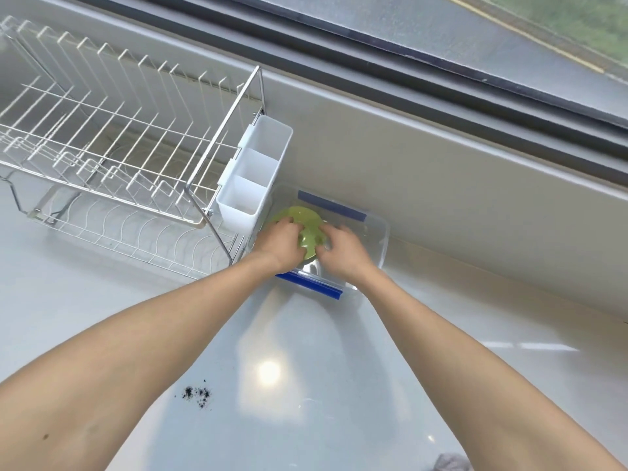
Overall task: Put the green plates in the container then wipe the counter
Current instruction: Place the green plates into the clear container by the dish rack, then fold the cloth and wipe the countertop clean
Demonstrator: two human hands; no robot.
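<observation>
Green plates [304,219] sit inside a clear plastic container [380,243] with blue clips, standing against the backsplash right of the dish rack. Both hands are down in the container. My left hand [280,241] grips the plates' left edge, fingers curled over the rim. On the right side of the plates my right hand [341,249] holds them with fingers spread. How many plates are stacked is hidden by the hands. A patch of dark crumbs [198,393] lies on the white counter [306,419] near my left forearm.
An empty white wire dish rack [112,147] fills the left, with a white cutlery holder [253,175] hanging on its right end, touching the container. A grey cloth [452,463] peeks in at the bottom edge. A window ledge [441,107] runs behind.
</observation>
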